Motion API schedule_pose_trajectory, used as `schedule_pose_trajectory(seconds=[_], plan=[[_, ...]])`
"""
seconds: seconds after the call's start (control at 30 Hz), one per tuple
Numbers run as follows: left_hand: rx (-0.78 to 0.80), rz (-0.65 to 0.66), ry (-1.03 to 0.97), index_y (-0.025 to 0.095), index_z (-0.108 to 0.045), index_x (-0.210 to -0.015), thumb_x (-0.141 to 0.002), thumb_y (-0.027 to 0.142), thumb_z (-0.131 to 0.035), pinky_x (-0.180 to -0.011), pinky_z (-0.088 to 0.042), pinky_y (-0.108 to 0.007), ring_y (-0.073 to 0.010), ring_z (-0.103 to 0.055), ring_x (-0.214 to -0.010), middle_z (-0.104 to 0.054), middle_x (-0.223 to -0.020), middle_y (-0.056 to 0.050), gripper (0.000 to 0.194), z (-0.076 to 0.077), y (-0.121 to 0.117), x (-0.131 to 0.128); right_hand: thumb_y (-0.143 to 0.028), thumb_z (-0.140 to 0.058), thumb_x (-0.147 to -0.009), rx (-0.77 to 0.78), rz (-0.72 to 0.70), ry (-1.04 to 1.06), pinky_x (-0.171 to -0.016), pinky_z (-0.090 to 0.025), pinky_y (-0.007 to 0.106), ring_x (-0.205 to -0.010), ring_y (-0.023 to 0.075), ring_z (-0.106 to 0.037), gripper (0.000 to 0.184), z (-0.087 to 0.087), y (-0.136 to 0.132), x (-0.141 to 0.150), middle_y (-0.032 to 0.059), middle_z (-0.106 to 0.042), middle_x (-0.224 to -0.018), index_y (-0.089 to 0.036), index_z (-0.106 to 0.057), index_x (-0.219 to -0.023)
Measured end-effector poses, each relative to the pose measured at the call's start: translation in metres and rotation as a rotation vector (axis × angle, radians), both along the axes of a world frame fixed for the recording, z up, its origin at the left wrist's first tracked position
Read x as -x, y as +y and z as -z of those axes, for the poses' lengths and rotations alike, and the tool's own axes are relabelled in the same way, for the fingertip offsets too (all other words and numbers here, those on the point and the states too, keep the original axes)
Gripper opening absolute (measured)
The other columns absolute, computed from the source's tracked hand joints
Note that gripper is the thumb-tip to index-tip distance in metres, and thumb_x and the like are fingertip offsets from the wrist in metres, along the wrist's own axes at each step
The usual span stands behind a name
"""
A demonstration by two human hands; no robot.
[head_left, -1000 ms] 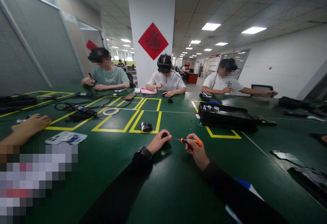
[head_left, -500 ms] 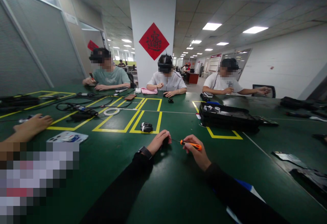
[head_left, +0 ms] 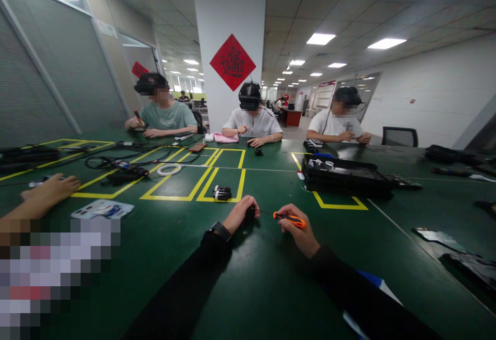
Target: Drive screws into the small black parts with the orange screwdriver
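Observation:
My left hand (head_left: pixel 240 213) is closed around a small black part (head_left: pixel 251 211) pressed on the green table (head_left: pixel 248 278). My right hand (head_left: pixel 296 226) pinches an orange-handled screwdriver (head_left: pixel 289 219), whose thin shaft points left into that black part. Both forearms wear dark sleeves, and a watch sits on my left wrist. A small black-and-white device (head_left: pixel 221 192) lies just beyond my left hand inside a yellow-taped square.
A black case (head_left: pixel 344 177) stands to the right beyond my hands. Cables and a white ring (head_left: pixel 168 169) lie at the left. A neighbour's hand (head_left: pixel 50 190) rests by a card (head_left: pixel 103 209). Three people sit across the table. Dark parts (head_left: pixel 465 267) lie at the right edge.
My hands have barely moved; the left has closed a little more over the black part. The person at the far right has pulled an outstretched arm back in.

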State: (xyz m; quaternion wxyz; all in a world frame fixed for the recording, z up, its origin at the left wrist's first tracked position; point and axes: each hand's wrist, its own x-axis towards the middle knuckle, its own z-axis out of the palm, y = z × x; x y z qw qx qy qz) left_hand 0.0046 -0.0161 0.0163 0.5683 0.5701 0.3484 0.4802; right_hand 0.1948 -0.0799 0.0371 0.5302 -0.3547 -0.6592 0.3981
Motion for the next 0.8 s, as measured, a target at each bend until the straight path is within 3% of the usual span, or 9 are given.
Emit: schedule_pose_trajectory(seconds=[0.43, 0.8], plan=[[-0.030, 0.028, 0.023, 0.015, -0.048, -0.075, -0.078, 0.050, -0.041, -0.065, -0.044, -0.025, -0.0116, -0.055, -0.062, -0.056, -0.071, -0.002, 0.036, -0.0001, 0.0003, 0.0015, -0.020, -0.053, -0.072, -0.006, -0.005, -0.007, -0.049, -0.038, 0.022, -0.052, 0.0087, -0.048, 0.012, 0.0017, 0.0015, -0.0003, -0.0007, -0.055, -0.071, -0.018, -0.054, -0.083], [0.010, 0.042, -0.024, 0.017, -0.045, -0.078, -0.074, 0.041, -0.048, -0.066, -0.045, -0.027, -0.0114, -0.056, -0.062, -0.056, -0.071, 0.000, 0.025, 0.0030, 0.0022, 0.0012, -0.020, -0.052, -0.072, -0.001, -0.002, -0.008, -0.049, -0.038, 0.022, -0.052, 0.0094, -0.048, 0.012, 0.0025, 0.0021, -0.0012, -0.0005, -0.054, -0.071, -0.019, -0.054, -0.083]])
